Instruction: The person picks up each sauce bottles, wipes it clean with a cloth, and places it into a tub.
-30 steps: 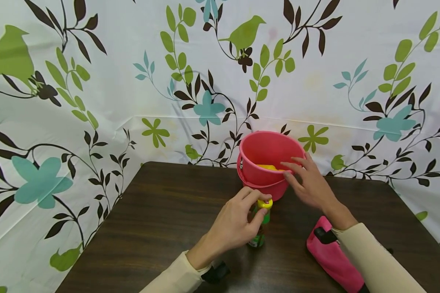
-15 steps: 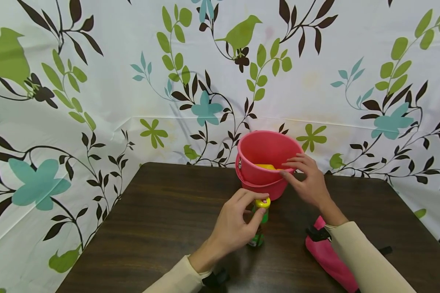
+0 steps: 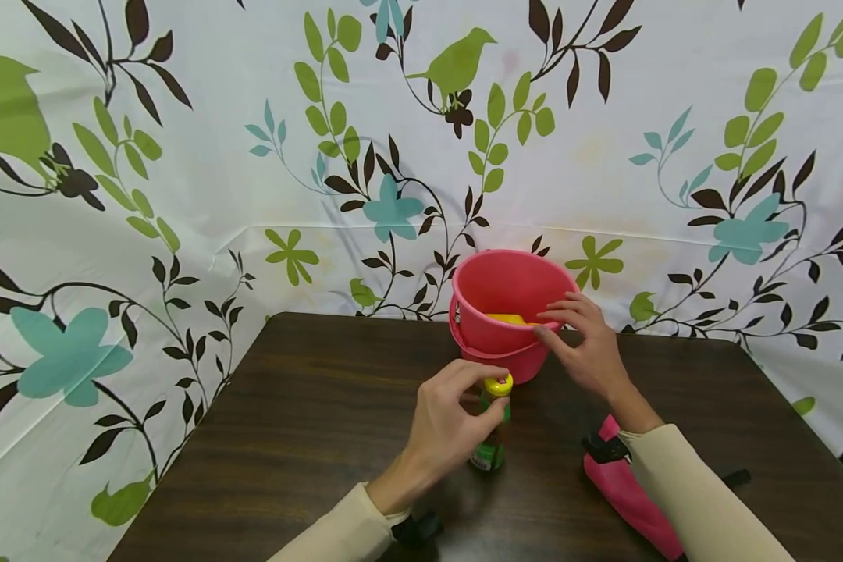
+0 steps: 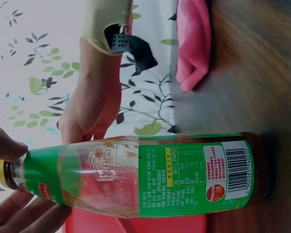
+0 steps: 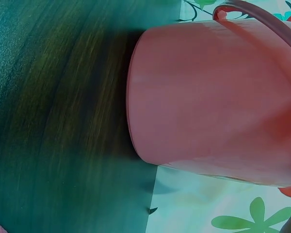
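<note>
In the head view my left hand (image 3: 446,414) pinches the top of a glass sauce bottle (image 3: 488,453) by its neck and yellow cap. The bottle stands upright on the table in front of the bucket. In the left wrist view the bottle (image 4: 184,174) shows a green label with a barcode, clear glass and brownish contents low down. My right hand (image 3: 593,351) holds the near right rim of a pink bucket (image 3: 488,337), thumb outside and fingers over the rim. Something yellow (image 3: 507,318) lies in the bucket, mostly hidden. The right wrist view shows the bucket's side wall (image 5: 208,97).
A pink cloth item (image 3: 628,492) lies on the dark wood table (image 3: 323,406), partly under the right forearm. Behind the table hangs a white curtain (image 3: 218,156) with leaves and birds. The bucket's handle (image 5: 266,17) hangs down against its side.
The right hand's fingers have settled closer onto the bucket rim. The left hand keeps its hold on the bottle. The whole head view has shifted slightly.
</note>
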A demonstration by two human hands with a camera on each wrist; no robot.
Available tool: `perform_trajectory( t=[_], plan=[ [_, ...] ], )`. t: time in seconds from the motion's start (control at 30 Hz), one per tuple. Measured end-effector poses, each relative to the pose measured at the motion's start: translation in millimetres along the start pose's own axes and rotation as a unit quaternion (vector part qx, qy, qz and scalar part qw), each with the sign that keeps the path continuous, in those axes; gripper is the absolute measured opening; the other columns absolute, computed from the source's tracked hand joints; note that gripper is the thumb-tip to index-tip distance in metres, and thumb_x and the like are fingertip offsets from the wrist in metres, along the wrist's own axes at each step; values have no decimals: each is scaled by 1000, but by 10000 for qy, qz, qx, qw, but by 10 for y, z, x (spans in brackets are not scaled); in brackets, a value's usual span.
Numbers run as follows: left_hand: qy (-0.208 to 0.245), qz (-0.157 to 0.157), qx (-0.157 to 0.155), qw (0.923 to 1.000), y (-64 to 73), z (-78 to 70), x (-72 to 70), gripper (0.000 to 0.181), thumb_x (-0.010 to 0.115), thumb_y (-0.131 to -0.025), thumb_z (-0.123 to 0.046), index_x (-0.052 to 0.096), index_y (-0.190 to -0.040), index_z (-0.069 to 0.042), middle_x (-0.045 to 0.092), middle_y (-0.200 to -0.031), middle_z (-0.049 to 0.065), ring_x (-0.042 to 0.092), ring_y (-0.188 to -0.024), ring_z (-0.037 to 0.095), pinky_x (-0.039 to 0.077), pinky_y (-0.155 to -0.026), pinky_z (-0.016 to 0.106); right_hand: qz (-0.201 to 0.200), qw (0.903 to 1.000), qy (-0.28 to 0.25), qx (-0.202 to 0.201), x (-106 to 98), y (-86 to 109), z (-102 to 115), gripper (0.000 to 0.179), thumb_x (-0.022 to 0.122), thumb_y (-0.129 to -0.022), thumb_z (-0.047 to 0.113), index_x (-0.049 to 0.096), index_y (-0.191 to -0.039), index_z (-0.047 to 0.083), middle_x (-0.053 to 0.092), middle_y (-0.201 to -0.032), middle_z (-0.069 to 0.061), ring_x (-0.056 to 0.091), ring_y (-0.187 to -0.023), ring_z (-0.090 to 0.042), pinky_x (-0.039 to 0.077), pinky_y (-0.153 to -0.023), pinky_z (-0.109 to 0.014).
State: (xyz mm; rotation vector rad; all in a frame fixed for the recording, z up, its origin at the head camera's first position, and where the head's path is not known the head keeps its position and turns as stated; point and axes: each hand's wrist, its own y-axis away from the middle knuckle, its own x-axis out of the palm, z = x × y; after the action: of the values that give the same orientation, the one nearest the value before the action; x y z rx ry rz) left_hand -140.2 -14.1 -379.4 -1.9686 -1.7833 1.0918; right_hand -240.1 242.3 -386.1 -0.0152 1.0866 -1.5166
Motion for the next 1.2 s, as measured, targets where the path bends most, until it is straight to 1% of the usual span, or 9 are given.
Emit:
perform_trajectory(
  t=[0.1,0.17,0.3,0.47,0.67,0.87,0.97,1.07,1.2],
  plan=[
    [-68,-128,106,9998,-68,-18,-38,32,85,-87,-8,78,-118,-12,75,-113,4,74,-92,14,65,-79,26,15,10000,16,-8,3,3,5,28,81,-91,13,78,-117,3,69,-131,-17,44,-146,-40,36,-115,-76],
    [-150,-209,204,9995,-142,-48,-71,31,84,-88,-9,78,-119,-12,75,-114,4,72,-92,15,64,-79,25,5,10000,20,-16,0,4,8,28,81,-91,13,78,-117,4,69,-131,-18,44,-145,-41,35,-116,-76],
    [-325,-361,465,9977,-338,-145,-147,31,82,-89,-11,77,-120,-10,76,-115,6,70,-93,17,64,-79,25,-32,10000,24,-45,-9,0,15,27,81,-91,12,79,-116,5,69,-131,-20,45,-143,-43,35,-116,-75],
    [-398,-440,729,9956,-597,-292,-260,31,79,-91,-12,77,-121,-8,78,-116,8,73,-93,19,64,-77,27,-22,9999,103,-14,-16,-2,28,27,81,-91,12,79,-117,7,69,-131,-20,45,-143,-43,36,-116,-75],
    [-389,-489,762,9951,-884,-443,-387,31,76,-92,-12,76,-123,-6,77,-120,10,75,-96,22,66,-80,32,53,9998,154,83,-19,-4,38,30,80,-91,13,78,-120,6,68,-134,-19,44,-146,-41,37,-116,-75],
    [-303,-580,819,9945,-1115,-569,-475,30,74,-93,-12,77,-122,-6,78,-119,10,75,-92,21,65,-81,29,58,9998,150,71,-11,-1,22,30,80,-92,14,78,-120,7,68,-134,-18,43,-147,-40,36,-117,-74],
    [-304,-589,820,9944,-1188,-623,-511,31,74,-93,-12,77,-123,-5,78,-121,10,75,-92,22,65,-81,30,53,9999,147,50,-9,-4,11,30,80,-92,13,78,-121,7,68,-134,-18,43,-146,-40,36,-117,-73],
    [-368,-553,777,9948,-1232,-657,-534,32,75,-93,-14,76,-124,-5,77,-122,11,75,-93,22,64,-82,30,50,9998,164,45,-11,-6,4,31,81,-91,13,78,-121,7,68,-134,-18,43,-147,-40,36,-118,-73],
    [-469,-509,664,9954,-1267,-664,-523,32,74,-94,-15,76,-124,-6,77,-122,9,74,-93,20,63,-81,30,61,9998,203,23,-17,-5,2,32,81,-92,15,77,-123,7,67,-135,-18,43,-148,-40,35,-118,-73]
  ],
)
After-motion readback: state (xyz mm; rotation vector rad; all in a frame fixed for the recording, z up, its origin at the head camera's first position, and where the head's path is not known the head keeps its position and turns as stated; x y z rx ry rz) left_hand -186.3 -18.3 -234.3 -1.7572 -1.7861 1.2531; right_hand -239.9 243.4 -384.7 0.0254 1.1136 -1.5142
